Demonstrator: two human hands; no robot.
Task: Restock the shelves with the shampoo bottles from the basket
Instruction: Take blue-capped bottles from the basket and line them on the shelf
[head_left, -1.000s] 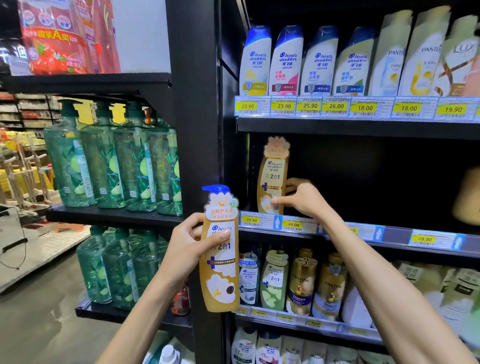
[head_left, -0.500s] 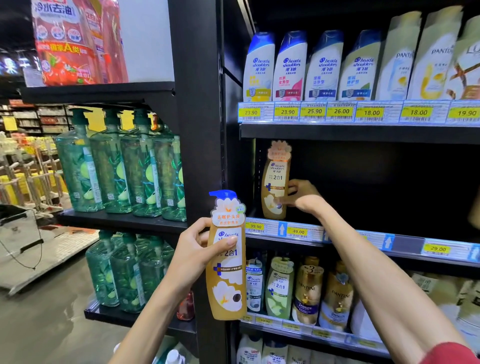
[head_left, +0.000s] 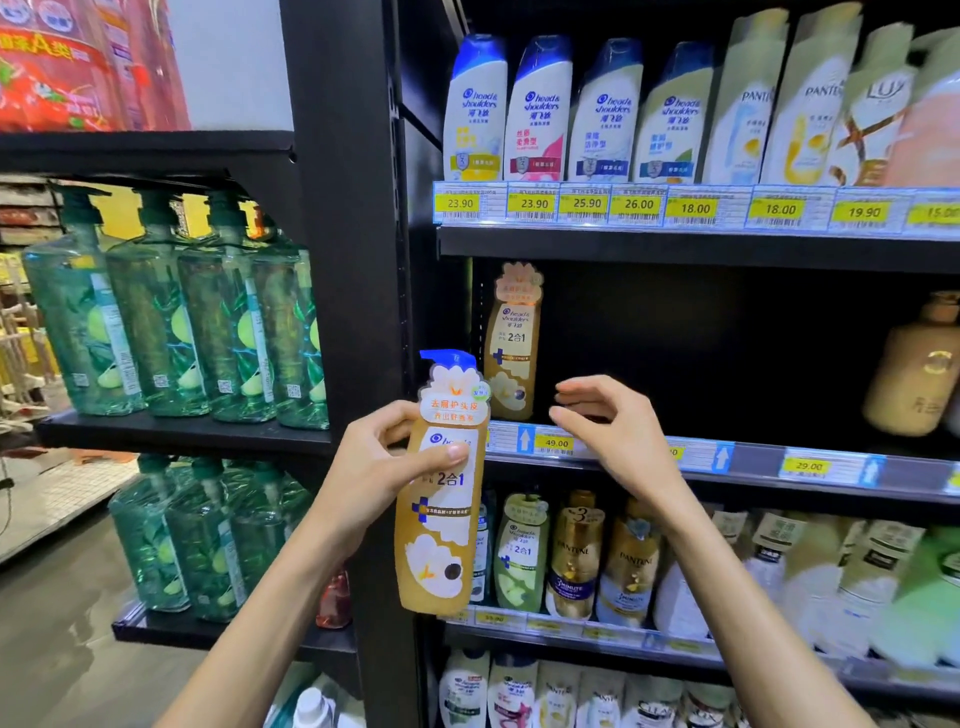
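My left hand (head_left: 382, 467) grips a golden shampoo bottle with a blue pump (head_left: 441, 499), upright, in front of the black shelf post. A second golden bottle of the same kind (head_left: 511, 340) stands at the far left of the middle shelf (head_left: 753, 462). To the right of that standing bottle hovers my right hand (head_left: 605, 426), fingers loosely spread, holding nothing and a short gap away from it. The basket is out of view.
The middle shelf is dark and bare to the right of the standing bottle as far as a tan pump bottle (head_left: 914, 369). White shampoo bottles (head_left: 545, 109) fill the shelf above, and more bottles (head_left: 576, 561) the shelf below. Green pump bottles (head_left: 171, 317) crowd the left unit.
My right hand has let go of the standing bottle on the middle shelf and drawn back to the right. My left hand has held its bottle throughout.
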